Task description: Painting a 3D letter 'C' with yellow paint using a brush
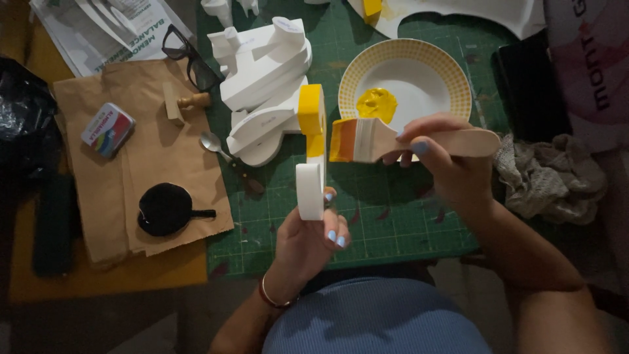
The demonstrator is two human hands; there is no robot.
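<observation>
1. Head view looks down at two bare hands over a green cutting mat (393, 223) in the middle of the frame.
2. The left hand (304, 242), low in the middle, is closed around a white foam shape (310, 177). It holds the shape up on its edge. The top part of that edge is painted yellow, and the lower part is white.
3. The right hand (445, 164), right of the middle, grips the wooden handle of a flat paintbrush (373, 139). The fingers are wrapped tight around the handle. The bristles have yellow and orange paint on them, and they touch the yellow part of the foam shape.
4. A white plate (452, 78) with a yellow checked rim sits just behind the brush, in the upper middle. A blob of yellow paint (377, 103) lies on it.
5. More white foam pieces (265, 65) are stacked left of the plate.
6. A metal spoon (213, 143) lies just beside those pieces.
7. Brown paper (151, 151) covers the left side. On it are a small tin (107, 128), a wooden stamp (183, 103) and a round black thing with a short handle (165, 208).
8. Black glasses (187, 56) rest at the upper left.
9. A crumpled cloth (553, 174) lies at the right, near the right hand.
</observation>
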